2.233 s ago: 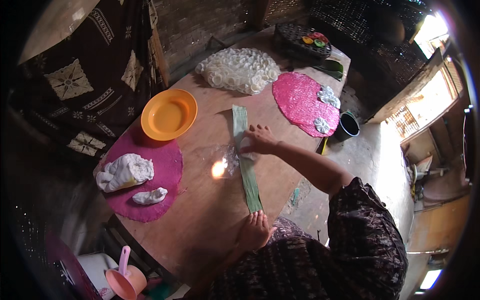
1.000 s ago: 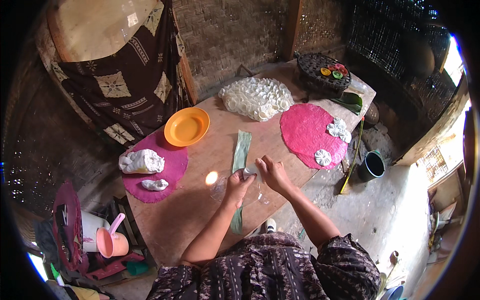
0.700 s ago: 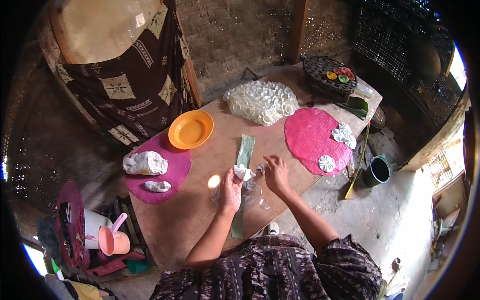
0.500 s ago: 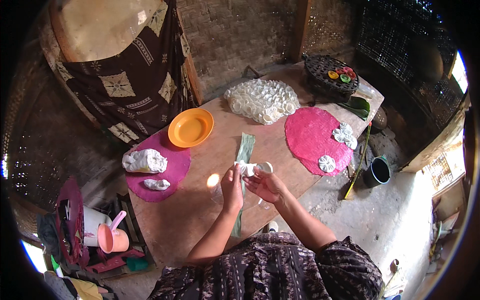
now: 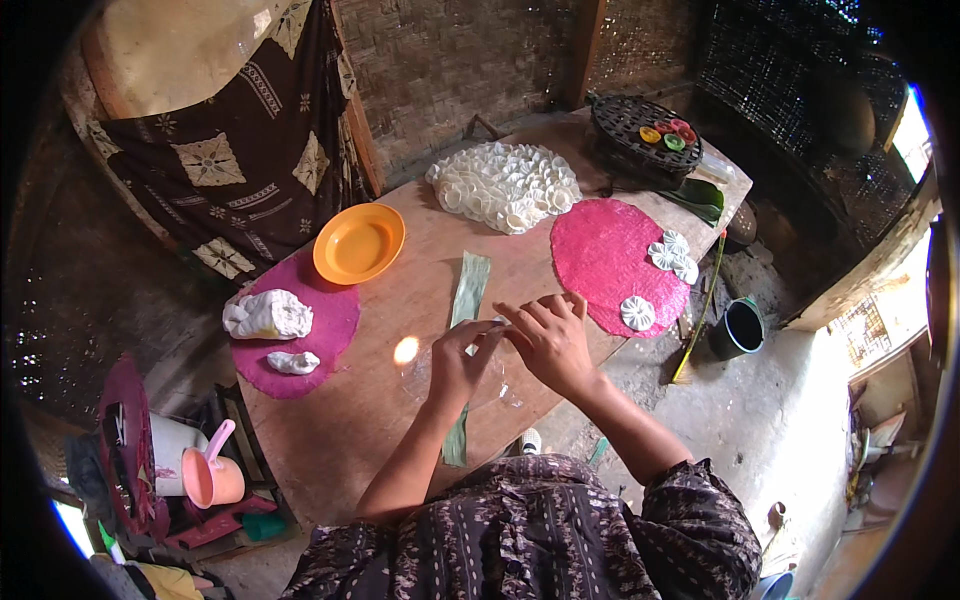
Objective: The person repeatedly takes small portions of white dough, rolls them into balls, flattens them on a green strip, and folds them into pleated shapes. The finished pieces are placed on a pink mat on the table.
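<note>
Over the middle of the table, my left hand (image 5: 463, 365) pinches a piece of white dough (image 5: 499, 320) with thumb and fingertips. Most of that piece is hidden behind my right hand (image 5: 553, 342), whose curled fingers close on it from the right with the back of the hand up. A long green leaf strip (image 5: 468, 290) lies on the table under my hands. To the left, a big white dough lump (image 5: 268, 316) and a smaller dough lump (image 5: 293, 363) rest on a purple round mat (image 5: 335, 350). White ruffled dough rosettes (image 5: 637, 314) sit on a pink round mat (image 5: 590, 250).
A yellow plate (image 5: 360, 245) lies behind the purple mat. At the table's back is a pile of white cup-shaped pieces (image 5: 505, 190), beside a black slotted stand (image 5: 640, 130) holding small coloured cups. A dark bucket (image 5: 738, 328) stands on the floor at right, a pink dipper (image 5: 212, 476) at left.
My right hand has turned over, from palm partly up to back up, and now covers most of the dough. The view has shifted, so the table things appear farther left.
</note>
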`<state>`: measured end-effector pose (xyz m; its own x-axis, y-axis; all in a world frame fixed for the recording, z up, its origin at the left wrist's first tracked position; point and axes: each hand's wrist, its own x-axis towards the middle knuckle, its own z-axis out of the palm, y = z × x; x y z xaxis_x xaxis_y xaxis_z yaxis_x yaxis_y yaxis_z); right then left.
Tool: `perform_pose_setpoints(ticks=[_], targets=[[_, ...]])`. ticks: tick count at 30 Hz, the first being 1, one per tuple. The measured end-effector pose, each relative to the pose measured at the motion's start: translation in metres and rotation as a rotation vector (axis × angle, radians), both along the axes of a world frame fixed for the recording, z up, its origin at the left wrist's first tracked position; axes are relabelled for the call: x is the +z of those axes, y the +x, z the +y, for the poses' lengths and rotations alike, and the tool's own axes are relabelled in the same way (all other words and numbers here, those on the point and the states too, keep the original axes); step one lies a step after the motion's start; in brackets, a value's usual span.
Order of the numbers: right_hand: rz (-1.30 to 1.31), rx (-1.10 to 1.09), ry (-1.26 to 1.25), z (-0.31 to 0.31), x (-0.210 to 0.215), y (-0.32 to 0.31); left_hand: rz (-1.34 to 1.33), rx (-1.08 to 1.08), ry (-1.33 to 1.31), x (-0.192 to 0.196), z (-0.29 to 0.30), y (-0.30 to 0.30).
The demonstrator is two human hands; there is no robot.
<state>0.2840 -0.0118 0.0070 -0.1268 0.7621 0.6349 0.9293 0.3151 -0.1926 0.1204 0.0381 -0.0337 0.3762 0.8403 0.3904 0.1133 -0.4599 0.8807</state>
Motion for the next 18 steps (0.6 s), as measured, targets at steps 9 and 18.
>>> perform_pose_setpoints(ticks=[9, 18], targets=[[0.336, 0.102, -0.282, 0.003, 0.019, 0.014, -0.679, -0.327, -0.839, -0.015, 0.001, 0.008], [0.244, -0.122, -0.245, 0.001, 0.03, 0.004, -1.072, -0.329, -1.2, -0.049, 0.0, 0.044]])
